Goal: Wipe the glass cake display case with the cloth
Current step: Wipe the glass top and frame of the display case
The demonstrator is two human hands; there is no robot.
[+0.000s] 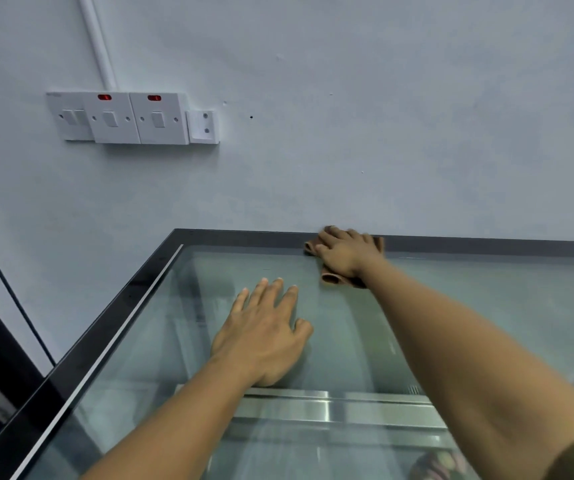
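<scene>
Head view: The rectangular glass cake display case (486, 306), framed in dark grey, is seen from above, with its far edge against the pale wall (382, 116). The crumpled brown cloth (330, 278) lies on the glass top at that far edge, partly over the frame. The right hand (342, 252) is laid flat on the cloth, with the fingers (334, 233) extended and pressing down on it. The left hand (264, 334) is rested palm-down on bare glass nearer the camera, fingers (271, 289) spread and holding nothing. White wall switches (133, 117) with red indicators are mounted at upper left.
</scene>
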